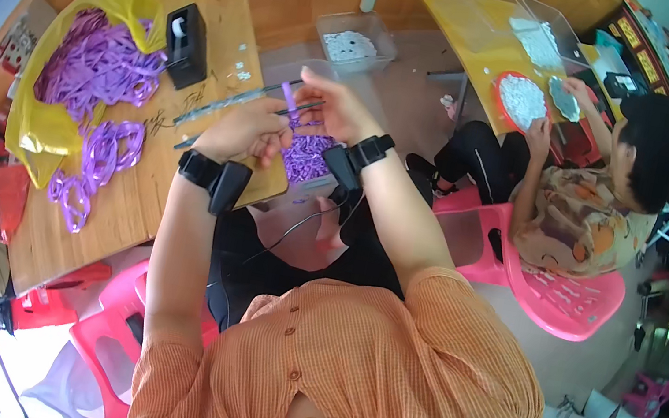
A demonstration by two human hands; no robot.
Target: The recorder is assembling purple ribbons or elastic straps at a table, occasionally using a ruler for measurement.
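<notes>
My left hand (pixel 248 133) is closed, its fingers curled around a thin dark rod whose end sticks out beside the wrist. Close to it on the right, my right hand (pixel 341 112) has its fingers bent about a purple ribbon (pixel 288 97) at the far ends of the rods; the exact grip is partly hidden. A second, greyish rod (pixel 223 107) runs alongside, above my left hand. Below both hands stands a clear bin filled with short purple ribbon pieces (pixel 306 155). Each wrist wears a black strapped device.
On the wooden table (pixel 120 207) lie a yellow bag (pixel 30 133) of purple ribbon, loose ribbon coils (pixel 108 147) and a black tape dispenser (pixel 188 49). A clear bin of white pieces (pixel 350 46) stands beyond. At right, a person on a pink chair (pixel 578 301) handles white pieces.
</notes>
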